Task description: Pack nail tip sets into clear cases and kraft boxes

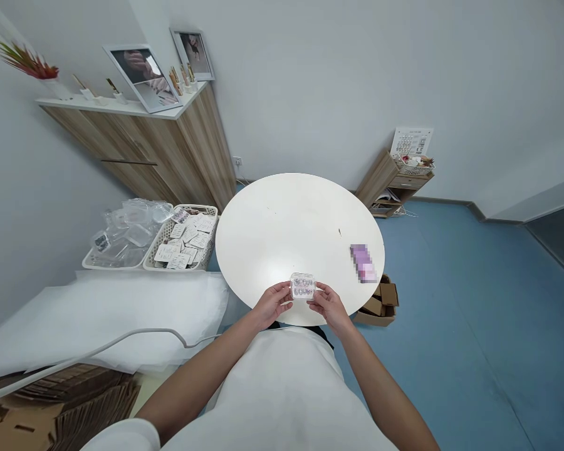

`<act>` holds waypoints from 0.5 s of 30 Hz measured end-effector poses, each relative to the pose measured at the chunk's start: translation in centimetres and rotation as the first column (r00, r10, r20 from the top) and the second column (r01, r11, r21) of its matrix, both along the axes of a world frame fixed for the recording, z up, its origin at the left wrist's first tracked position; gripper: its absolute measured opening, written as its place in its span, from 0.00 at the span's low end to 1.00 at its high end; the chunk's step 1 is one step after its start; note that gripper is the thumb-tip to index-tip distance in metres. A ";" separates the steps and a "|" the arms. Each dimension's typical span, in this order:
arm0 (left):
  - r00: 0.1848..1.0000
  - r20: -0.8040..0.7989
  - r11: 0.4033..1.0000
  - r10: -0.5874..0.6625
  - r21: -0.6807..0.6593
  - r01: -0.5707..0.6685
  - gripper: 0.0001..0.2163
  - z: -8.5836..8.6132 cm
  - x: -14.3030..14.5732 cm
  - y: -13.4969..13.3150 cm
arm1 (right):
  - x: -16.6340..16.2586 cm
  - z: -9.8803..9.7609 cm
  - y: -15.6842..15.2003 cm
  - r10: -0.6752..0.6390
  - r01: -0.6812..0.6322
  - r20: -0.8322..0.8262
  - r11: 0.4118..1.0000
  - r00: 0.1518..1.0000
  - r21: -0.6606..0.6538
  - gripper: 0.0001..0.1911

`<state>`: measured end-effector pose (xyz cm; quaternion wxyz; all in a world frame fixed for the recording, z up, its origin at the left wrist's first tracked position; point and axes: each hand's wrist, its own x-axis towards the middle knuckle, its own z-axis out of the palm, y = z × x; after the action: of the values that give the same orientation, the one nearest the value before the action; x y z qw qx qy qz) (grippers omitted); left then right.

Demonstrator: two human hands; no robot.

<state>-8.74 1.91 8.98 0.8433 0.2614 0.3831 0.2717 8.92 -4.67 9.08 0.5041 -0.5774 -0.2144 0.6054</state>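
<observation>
A small clear plastic box (302,285) with pinkish pieces inside is held between both hands at the near edge of the round white table (291,232). My left hand (273,303) grips its left side with curled fingers. On the box's right side, my right hand (328,304) pinches it the same way. The box sits just above or on the tabletop; I cannot tell which.
A blurred purple object (363,263) lies on the table's right side. Two white baskets (181,245) with clear packets and cards stand to the left, over a white padded surface (98,313). Cardboard boxes (380,302) sit on the blue floor beneath the table's right edge. Wooden cabinets line the wall.
</observation>
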 end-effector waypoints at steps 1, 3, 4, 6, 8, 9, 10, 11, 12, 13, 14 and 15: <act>1.000 -0.013 1.000 -0.020 0.017 0.021 0.15 0.0 0.0 -0.1 | 0.1 -0.1 0.0 -0.011 0.011 0.019 1.000 1.000 0.000 0.22; 0.995 -0.069 0.995 -0.069 0.067 0.074 0.17 -0.1 0.0 -0.2 | 0.2 -0.1 0.1 -0.027 0.027 0.047 1.000 0.999 0.008 0.23; 0.990 -0.109 0.990 -0.088 0.097 0.099 0.18 -0.2 0.0 -0.3 | 0.2 0.0 0.1 -0.029 0.029 0.057 0.999 0.998 0.015 0.24; 0.975 -0.197 0.979 -0.102 0.152 0.133 0.21 -0.3 0.0 -0.5 | 0.1 0.1 0.1 -0.028 0.026 0.065 0.999 0.997 0.031 0.25; 0.961 -0.256 0.968 -0.105 0.194 0.158 0.22 -0.3 -0.1 -0.6 | 0.0 0.2 0.1 -0.021 0.018 0.059 0.999 0.998 0.045 0.25; 0.957 -0.270 0.963 -0.107 0.210 0.166 0.22 -0.3 -0.1 -0.6 | 0.0 0.2 0.1 -0.011 0.009 0.055 0.999 0.998 0.049 0.25; 0.955 -0.275 0.959 -0.108 0.224 0.173 0.22 -0.2 0.0 -0.6 | 0.1 0.2 0.0 0.006 -0.009 0.057 0.999 0.998 0.050 0.24; 0.955 -0.276 0.955 -0.112 0.235 0.180 0.22 -0.2 0.0 -0.5 | 0.2 0.2 0.0 0.037 -0.041 0.071 0.998 0.997 0.050 0.23; 0.954 -0.275 0.951 -0.118 0.246 0.188 0.22 -0.1 0.0 -0.5 | 0.3 0.2 0.0 0.081 -0.086 0.103 0.995 0.991 0.048 0.21; 0.953 -0.277 0.947 -0.123 0.256 0.197 0.22 0.0 0.0 -0.4 | 0.5 0.2 0.0 0.134 -0.143 0.151 0.989 0.979 0.045 0.18; 0.950 -0.283 0.942 -0.128 0.266 0.206 0.23 0.1 0.0 -0.3 | 0.7 0.2 0.1 0.188 -0.200 0.209 0.979 0.960 0.040 0.18; 0.947 -0.294 0.936 -0.131 0.277 0.216 0.23 0.2 0.1 -0.3 | 0.9 0.3 0.1 0.234 -0.252 0.271 0.967 0.934 0.034 0.18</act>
<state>-8.66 1.63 9.19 0.7531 0.4562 0.4235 0.2131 9.77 -4.54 9.40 0.4118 -0.6045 -0.3700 0.5729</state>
